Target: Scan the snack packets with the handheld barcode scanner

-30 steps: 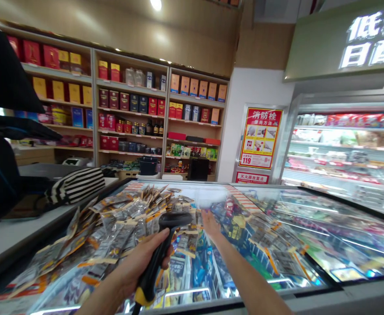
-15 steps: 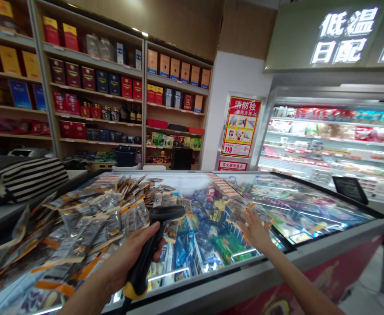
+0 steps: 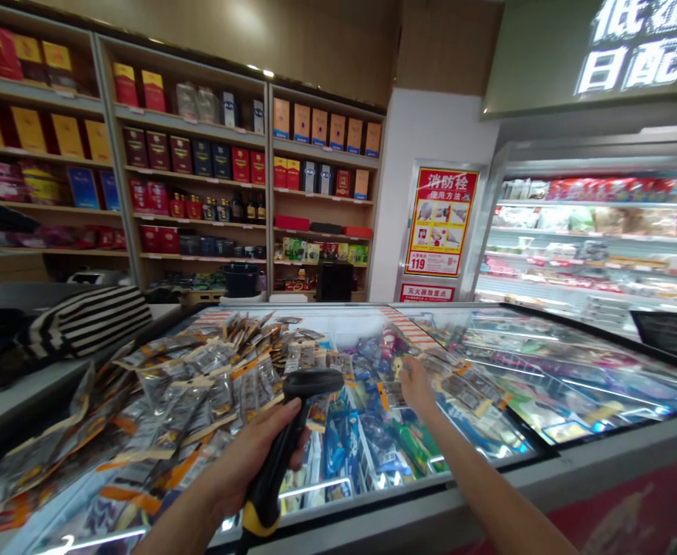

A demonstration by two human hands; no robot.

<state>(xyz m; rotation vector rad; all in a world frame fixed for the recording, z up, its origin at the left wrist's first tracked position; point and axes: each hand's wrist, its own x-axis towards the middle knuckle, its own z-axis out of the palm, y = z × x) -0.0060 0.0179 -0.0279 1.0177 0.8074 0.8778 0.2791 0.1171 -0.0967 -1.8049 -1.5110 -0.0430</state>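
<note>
My left hand (image 3: 257,455) is wrapped round the handle of a black and yellow barcode scanner (image 3: 281,447), held upright with its head over the freezer glass. Further right, my right hand (image 3: 416,385) is closed at the edge of a small snack packet (image 3: 395,395) with an orange strip; its fingertips are partly hidden. To the left, a large heap of similar clear-and-orange snack packets (image 3: 200,385) covers the glass lid. A smaller group of packets (image 3: 471,385) lies on the glass to the right of my right hand.
Beneath the glass of the chest freezer (image 3: 523,478) are bagged frozen goods. A black-and-white striped bag (image 3: 92,320) rests on the counter at left. Shelves of boxed bottles (image 3: 193,162) stand behind. On the right are a lit chilled cabinet (image 3: 593,239) and a dark panel (image 3: 671,339).
My right hand has moved left from the smaller group of packets, going from spread fingers to closed on one packet. The view has turned slightly left; the scanner stays in my left hand.
</note>
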